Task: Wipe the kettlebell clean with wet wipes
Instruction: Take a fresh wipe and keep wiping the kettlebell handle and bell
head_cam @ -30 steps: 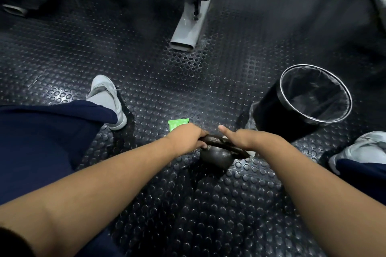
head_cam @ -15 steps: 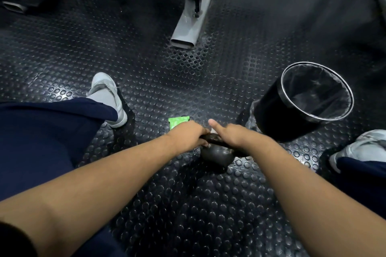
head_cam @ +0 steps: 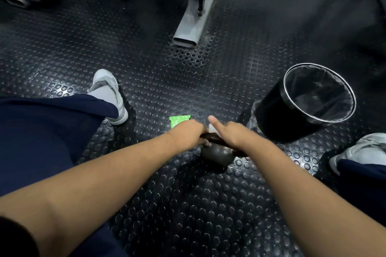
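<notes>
Looking down, we see the kettlebell [head_cam: 218, 155] on the studded floor [head_cam: 188, 204], near the black bin [head_cam: 269, 117], to its left and a little closer to us. Its round body sits low and the handle [head_cam: 213, 139] is on top. The long axis of the handle runs from the far left, away from the bin, to the right and toward us. We think the kettlebell stands upright, but the view is steep and dark, so a small tilt is possible.

The left hand [head_cam: 188, 133] grips the end of the handle farther from the bin, with its fingers curled tight around the bar. The right hand [head_cam: 228, 134] lies over the handle on the side nearer to the bin. Its fingers bend down over the bar and are mostly hidden, while the thumb is straight and points away from us. A white wet wipe [head_cam: 211, 127] shows just under this thumb and seems pressed between hand and handle. The green pack of wipes [head_cam: 179, 120] lies on the floor further left of the bin.

Compared with one second ago, the right hand has slid along the handle away from the bin, so the two hands are closer together. The wipe showed then on the bin side of the hand. The left hand and the kettlebell keep their place.
</notes>
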Available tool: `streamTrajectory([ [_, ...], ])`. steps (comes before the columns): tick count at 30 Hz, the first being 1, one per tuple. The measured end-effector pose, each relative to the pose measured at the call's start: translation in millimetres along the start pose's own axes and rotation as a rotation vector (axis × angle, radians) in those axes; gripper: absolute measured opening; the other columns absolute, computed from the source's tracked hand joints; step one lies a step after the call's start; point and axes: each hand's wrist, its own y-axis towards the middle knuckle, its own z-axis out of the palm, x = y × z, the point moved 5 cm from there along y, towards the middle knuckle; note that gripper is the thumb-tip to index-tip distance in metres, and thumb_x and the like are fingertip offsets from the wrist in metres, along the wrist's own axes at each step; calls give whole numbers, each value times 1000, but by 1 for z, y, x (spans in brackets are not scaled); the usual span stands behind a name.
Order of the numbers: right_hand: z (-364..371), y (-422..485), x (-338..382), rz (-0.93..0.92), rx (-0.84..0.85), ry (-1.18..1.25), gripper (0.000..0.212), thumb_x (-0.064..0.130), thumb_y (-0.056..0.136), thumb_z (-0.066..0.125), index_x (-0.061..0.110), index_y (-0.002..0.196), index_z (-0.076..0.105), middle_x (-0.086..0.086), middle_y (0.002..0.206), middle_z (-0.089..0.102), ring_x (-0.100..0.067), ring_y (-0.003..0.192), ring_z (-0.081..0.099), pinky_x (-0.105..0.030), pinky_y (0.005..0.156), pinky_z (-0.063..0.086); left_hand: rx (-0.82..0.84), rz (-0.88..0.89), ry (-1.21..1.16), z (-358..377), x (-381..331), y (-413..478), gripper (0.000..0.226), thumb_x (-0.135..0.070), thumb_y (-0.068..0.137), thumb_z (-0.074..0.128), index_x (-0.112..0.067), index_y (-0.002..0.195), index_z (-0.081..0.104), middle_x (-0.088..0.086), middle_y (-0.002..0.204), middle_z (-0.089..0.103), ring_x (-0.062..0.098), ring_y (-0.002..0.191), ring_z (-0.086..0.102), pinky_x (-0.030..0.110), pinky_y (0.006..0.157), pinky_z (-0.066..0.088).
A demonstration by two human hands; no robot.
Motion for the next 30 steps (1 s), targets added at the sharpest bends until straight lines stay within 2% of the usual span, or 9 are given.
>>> streamTrajectory([
  [3, -9, 2, -22, 99, 18, -132, 101, 80, 95, 13, 3, 149, 48, -20, 156, 45, -36, 141, 46, -44, 115, 35, -24, 40, 27, -1, 0, -1, 39, -40, 99, 65, -24, 135, 65, 1, 106, 74, 21, 96, 68, 35, 86, 55],
  [7, -7, 6, -6, 73, 25, -231, 92, 74, 100, 12, 5, 148, 51, -19, 157, 45, -35, 141, 46, -45, 115, 35, -34, 34, -22, 1, 4, 0, 38, -39, 97, 68, -25, 132, 67, 2, 103, 75, 21, 92, 69, 32, 79, 52],
  [10, 3, 4, 33, -63, -25, -130, 86, 72, 101, 16, 7, 105, 73, -19, 120, 67, -31, 104, 61, -40, 93, 43, -43, 38, -112, 1, 3, -1, 24, -32, 97, 71, -17, 115, 75, 4, 97, 76, 20, 84, 67, 33, 79, 52],
  [13, 11, 3, 40, -98, -33, -16, 85, 77, 98, 17, 11, 76, 66, -7, 88, 63, -24, 84, 59, -37, 82, 41, -68, 31, -117, -1, 4, -1, 19, -25, 99, 69, -10, 106, 75, -4, 86, 68, 14, 77, 59, 26, 75, 47],
  [15, 9, 3, 26, -94, -20, -4, 91, 77, 98, 17, 6, 92, 74, -10, 92, 68, -25, 88, 61, -37, 84, 43, -59, 24, -90, 1, 5, 0, 21, -34, 97, 70, -17, 108, 75, -5, 89, 72, 17, 82, 67, 31, 78, 53],
  [19, -8, 2, -13, 29, 9, -112, 100, 80, 95, 14, 1, 140, 57, -21, 149, 53, -35, 134, 53, -41, 109, 39, -42, 35, -40, 5, 4, 1, 35, -42, 96, 68, -24, 126, 69, 0, 98, 76, 20, 90, 69, 37, 83, 57],
  [24, -11, 5, -13, 70, 23, -164, 102, 84, 93, 15, 7, 150, 47, -18, 159, 43, -35, 143, 45, -45, 115, 35, -52, 24, -19, 3, 8, 2, 36, -42, 95, 69, -24, 126, 69, 0, 99, 76, 19, 90, 69, 36, 82, 56],
  [26, -4, 4, 11, -11, -3, -99, 98, 82, 94, 17, 5, 139, 59, -19, 145, 57, -34, 130, 55, -44, 107, 41, -34, 11, -64, 5, 9, 2, 30, -44, 92, 71, -26, 116, 73, -1, 94, 76, 19, 85, 70, 35, 80, 57],
  [30, 9, 4, 39, -103, -21, -3, 86, 72, 101, 17, 10, 73, 69, -5, 80, 65, -27, 89, 59, -36, 84, 39, -52, 37, -140, 3, 5, 0, 21, -35, 93, 73, -20, 107, 77, 0, 98, 76, 17, 83, 67, 31, 80, 53],
])
